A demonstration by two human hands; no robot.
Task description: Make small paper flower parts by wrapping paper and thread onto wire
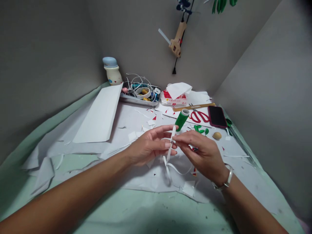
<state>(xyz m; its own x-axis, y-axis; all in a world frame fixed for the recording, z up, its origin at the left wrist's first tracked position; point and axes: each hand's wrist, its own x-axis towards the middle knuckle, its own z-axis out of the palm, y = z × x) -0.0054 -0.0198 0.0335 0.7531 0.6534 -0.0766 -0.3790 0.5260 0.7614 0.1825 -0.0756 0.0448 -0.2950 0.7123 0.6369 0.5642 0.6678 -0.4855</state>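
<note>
a narrow white paper strip [172,139] upright between both hands, its long axis running away from the body, with a crossed band at the grip and a looped tail [168,169] drooping back toward the body over the paper-covered desk [146,208]. right hand [200,152] nearer the crossing, thumb and forefinger pressed together on it, the other fingers folded beneath. left hand [151,146] on the opposite side, fingers half-curled, tips against the strip. just beyond the fingertips, a tilted green thread spool [181,119] (any contact with the hand hard to judge from this angle). farther off, red-handled scissors [200,117] beside a phone in a red case [216,117], with a wooden ruler [195,106], a tissue pack [173,99] and a metal tray [138,100] of cables and tape behind. white paper offcuts [151,122] around the hands, and a large white paper sheet [97,113] off to the left.
</note>
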